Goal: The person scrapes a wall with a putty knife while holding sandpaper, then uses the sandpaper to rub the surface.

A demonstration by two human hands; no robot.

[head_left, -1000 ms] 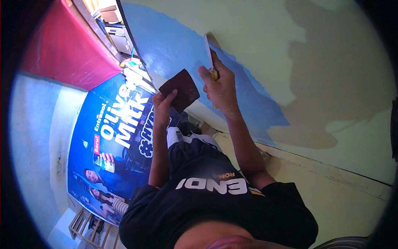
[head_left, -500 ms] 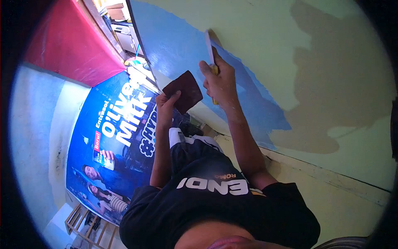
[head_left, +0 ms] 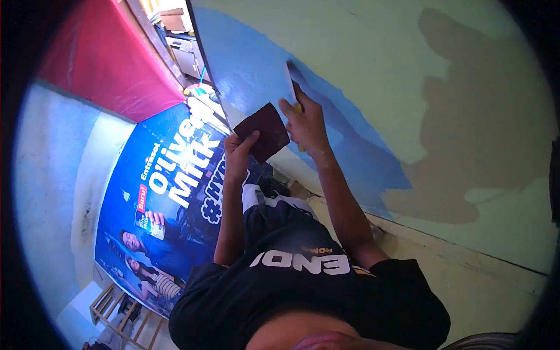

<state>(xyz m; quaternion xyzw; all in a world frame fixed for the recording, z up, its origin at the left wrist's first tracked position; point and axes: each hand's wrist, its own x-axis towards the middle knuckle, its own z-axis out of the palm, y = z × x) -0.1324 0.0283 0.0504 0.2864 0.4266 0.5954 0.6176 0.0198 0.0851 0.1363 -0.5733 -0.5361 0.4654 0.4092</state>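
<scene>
My left hand (head_left: pixel 238 154) is closed on a dark red-brown square sheet (head_left: pixel 265 133), thumb on its face. Its material I cannot make out. My right hand (head_left: pixel 308 125) grips the yellow handle of a putty knife (head_left: pixel 290 81), whose wide thin blade is seen nearly edge-on. That blade is at the wall, over a blue patch (head_left: pixel 245 52) with an uneven edge on the pale green surface (head_left: pixel 361 35). The square sheet is held just left of my right hand, apart from the wall.
At left hangs a blue printed banner (head_left: pixel 146 233), with a red sheet (head_left: pixel 111 64) above it. A wooden rack (head_left: pixel 114 306) stands at lower left. Cluttered things show through the opening (head_left: pixel 181 46) beside the wall's dark edge. My shadow (head_left: pixel 455 116) falls across the wall.
My right hand and the putty knife have shifted slightly down and left in view. My left hand and the square sheet have moved slightly right. The view itself has shifted a little.
</scene>
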